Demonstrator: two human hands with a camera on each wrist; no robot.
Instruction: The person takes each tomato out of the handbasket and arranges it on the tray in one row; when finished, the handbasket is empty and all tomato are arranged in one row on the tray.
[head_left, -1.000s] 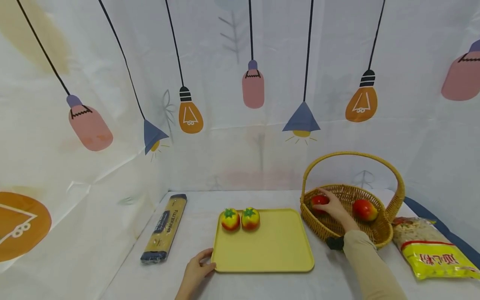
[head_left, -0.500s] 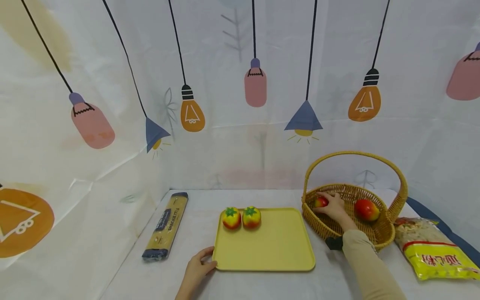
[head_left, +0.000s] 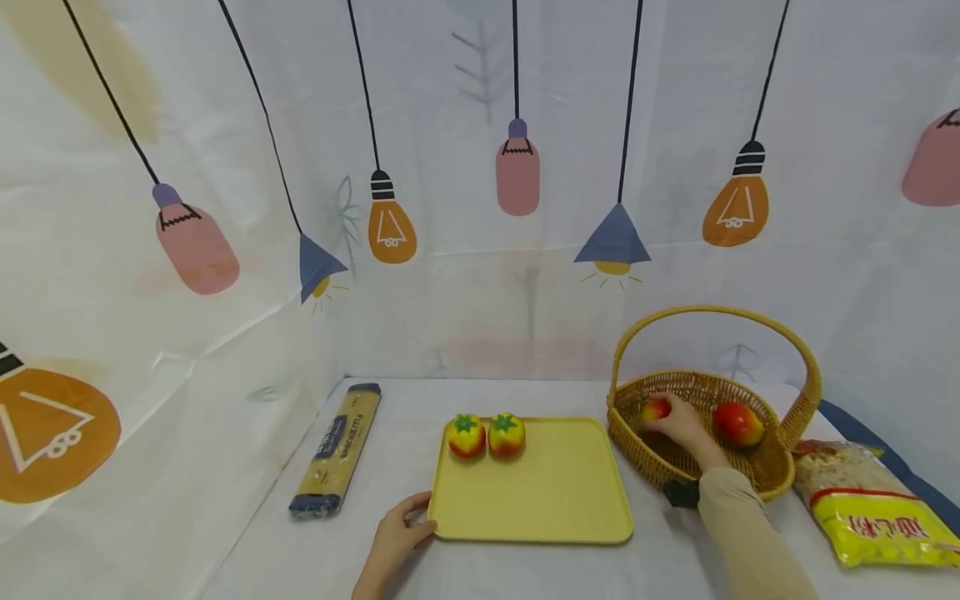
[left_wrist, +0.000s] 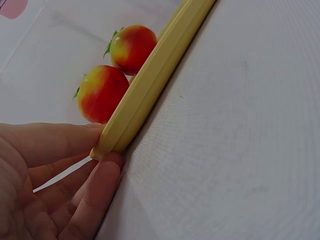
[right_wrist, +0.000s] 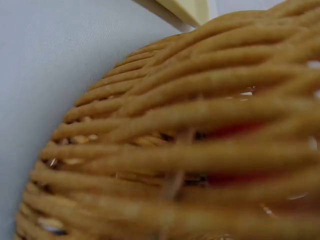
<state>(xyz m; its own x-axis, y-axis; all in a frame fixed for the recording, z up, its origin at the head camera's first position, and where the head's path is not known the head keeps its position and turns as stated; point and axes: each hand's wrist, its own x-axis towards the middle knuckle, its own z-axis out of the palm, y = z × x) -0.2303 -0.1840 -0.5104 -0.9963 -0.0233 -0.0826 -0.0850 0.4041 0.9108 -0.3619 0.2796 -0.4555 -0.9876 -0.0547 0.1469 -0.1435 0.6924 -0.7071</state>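
My left hand pinches the front left corner of a yellow tray; the left wrist view shows fingers above and below its rim. Two red-and-yellow tomatoes with green tops, one at the left and one beside it, sit at the tray's back left. Inside a wicker basket, my right hand grips a red-and-yellow tomato, partly hidden by the fingers. Another red-and-yellow fruit lies at the basket's right. In the right wrist view, basket weave hides the hand.
A pack of spaghetti lies left of the tray. Right of the basket is a clear-and-yellow food bag. The basket's tall handle arches over it. A printed cloth hangs behind the white table.
My right hand has shifted slightly right within the basket, and the tomato at its fingers has moved with it. The left hand stays on the tray corner. The head view has shifted slightly.
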